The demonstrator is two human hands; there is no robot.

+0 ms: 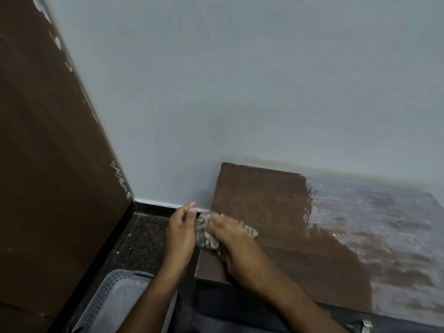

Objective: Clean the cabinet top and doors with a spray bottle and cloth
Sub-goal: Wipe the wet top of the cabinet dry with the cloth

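A brown wooden cabinet top (269, 200) runs along the wall; its left part is dark and wiped, its right part (384, 224) is covered with a grey dusty or wet film. A crumpled grey-beige cloth (204, 234) lies bunched at the top's left edge. My right hand (230, 239) presses down on the cloth. My left hand (181, 233) is just off the left edge, fingers curled against the cloth's left side. No spray bottle is in view.
A dark brown panel (48, 164) stands at the left against the pale wall (240, 80). Below it lie a speckled dark floor (141, 243) and a grey perforated plastic basket (113, 306). The cabinet's dark front (240, 308) drops below the top's near edge.
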